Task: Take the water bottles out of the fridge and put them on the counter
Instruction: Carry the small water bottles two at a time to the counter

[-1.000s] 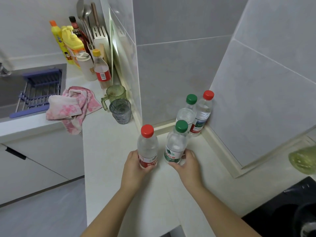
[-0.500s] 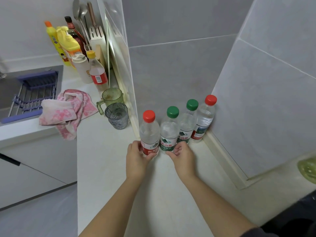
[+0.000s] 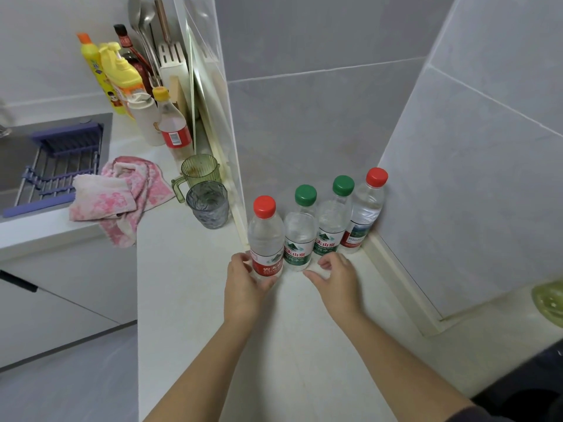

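Count: 4 water bottles, 2 red caps and 2 green caps, all upright in one row on the counter. In order they are the left red-cap bottle, left green-cap bottle, right green-cap bottle and right red-cap bottle. Neighbours touch or nearly touch. The row runs from 8 to 2 o'clock along the tiled wall into the corner.

2 hands. The left hand grips the base of the left red-cap bottle, fingers curled on its 9 o'clock side and thumb under its 5 o'clock side. That bottle stands at 12 o'clock from the palm. The right hand holds nothing, fingers loosely curled. The green-cap pair is just beyond its fingertips at 11–12 o'clock; cannot tell if the thumb touches one.

Also: 1 green mug and 1 grey glass at 10 o'clock from the row. 1 pink towel lies further toward 9. The sink has 1 purple rack. The counter is pale, the wall grey tile.
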Demonstrator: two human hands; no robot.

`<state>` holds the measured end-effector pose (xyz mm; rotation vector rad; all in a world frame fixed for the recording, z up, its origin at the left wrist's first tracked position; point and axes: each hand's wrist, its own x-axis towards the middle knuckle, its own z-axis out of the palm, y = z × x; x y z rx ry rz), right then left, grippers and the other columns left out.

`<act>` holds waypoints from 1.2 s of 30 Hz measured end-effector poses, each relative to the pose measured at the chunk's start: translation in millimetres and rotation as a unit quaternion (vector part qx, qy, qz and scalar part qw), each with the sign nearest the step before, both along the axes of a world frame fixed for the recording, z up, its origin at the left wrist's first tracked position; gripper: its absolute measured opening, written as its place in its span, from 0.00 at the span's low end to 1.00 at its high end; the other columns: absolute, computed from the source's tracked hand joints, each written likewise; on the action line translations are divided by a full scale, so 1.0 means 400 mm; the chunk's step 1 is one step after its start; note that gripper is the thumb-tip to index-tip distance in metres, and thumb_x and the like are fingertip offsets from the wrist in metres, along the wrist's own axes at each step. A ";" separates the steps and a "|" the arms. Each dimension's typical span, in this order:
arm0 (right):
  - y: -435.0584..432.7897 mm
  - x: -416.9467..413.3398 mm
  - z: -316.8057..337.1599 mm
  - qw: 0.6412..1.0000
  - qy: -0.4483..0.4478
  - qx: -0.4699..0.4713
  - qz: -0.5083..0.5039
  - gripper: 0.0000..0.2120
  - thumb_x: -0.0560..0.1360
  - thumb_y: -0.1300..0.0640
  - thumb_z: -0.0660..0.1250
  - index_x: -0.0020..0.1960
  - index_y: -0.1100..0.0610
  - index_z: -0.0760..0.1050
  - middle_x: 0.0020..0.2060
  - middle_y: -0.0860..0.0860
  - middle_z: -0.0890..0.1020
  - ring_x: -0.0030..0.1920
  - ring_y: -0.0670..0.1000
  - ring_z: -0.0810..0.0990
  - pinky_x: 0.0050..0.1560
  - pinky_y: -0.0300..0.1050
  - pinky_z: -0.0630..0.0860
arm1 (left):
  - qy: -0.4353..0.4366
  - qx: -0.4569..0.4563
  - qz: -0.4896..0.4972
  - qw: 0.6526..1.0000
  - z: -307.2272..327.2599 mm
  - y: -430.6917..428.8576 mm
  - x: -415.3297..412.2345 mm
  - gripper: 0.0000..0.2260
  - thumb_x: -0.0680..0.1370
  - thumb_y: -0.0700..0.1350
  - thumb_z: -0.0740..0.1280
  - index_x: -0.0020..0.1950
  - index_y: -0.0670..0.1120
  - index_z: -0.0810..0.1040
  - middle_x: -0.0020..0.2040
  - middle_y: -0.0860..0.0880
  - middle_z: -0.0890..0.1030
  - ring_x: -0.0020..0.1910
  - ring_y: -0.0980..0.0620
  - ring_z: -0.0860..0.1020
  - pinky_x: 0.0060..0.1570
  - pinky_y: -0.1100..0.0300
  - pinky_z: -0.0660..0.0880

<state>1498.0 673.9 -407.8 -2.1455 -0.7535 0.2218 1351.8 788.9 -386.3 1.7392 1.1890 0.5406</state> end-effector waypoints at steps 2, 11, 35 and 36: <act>-0.008 0.016 0.004 1.000 0.001 -0.005 -0.002 0.16 0.67 0.56 0.80 0.48 0.59 0.76 0.45 0.49 0.74 0.48 0.51 0.75 0.47 0.42 0.70 | 0.010 -0.007 0.002 1.000 0.003 -0.005 -0.001 0.19 0.70 0.46 0.76 0.48 0.50 0.66 0.42 0.53 0.74 0.38 0.52 0.75 0.35 0.61 0.67; -0.008 0.033 0.003 0.999 -0.013 -0.039 0.026 0.17 0.67 0.59 0.79 0.51 0.61 0.77 0.48 0.52 0.76 0.51 0.55 0.76 0.53 0.47 0.72 | 0.041 0.026 -0.009 0.999 0.010 -0.011 0.008 0.17 0.72 0.46 0.74 0.47 0.47 0.65 0.42 0.54 0.74 0.39 0.52 0.73 0.35 0.58 0.66; -0.131 -0.049 0.108 0.956 -0.121 -0.242 0.111 0.26 0.76 0.52 0.65 0.72 0.53 0.66 0.68 0.50 0.70 0.68 0.53 0.67 0.65 0.49 0.64 | 0.291 0.182 -0.082 0.936 0.065 -0.057 -0.229 0.30 0.74 0.56 0.70 0.70 0.44 0.66 0.64 0.46 0.72 0.61 0.44 0.72 0.53 0.51 0.72; -0.133 -0.075 0.117 0.956 -0.125 -0.231 0.127 0.26 0.75 0.51 0.66 0.72 0.53 0.66 0.68 0.50 0.70 0.69 0.53 0.67 0.65 0.50 0.64 | 0.296 0.196 -0.079 0.931 0.074 -0.067 -0.260 0.31 0.73 0.56 0.71 0.71 0.45 0.65 0.64 0.46 0.72 0.62 0.44 0.72 0.53 0.51 0.72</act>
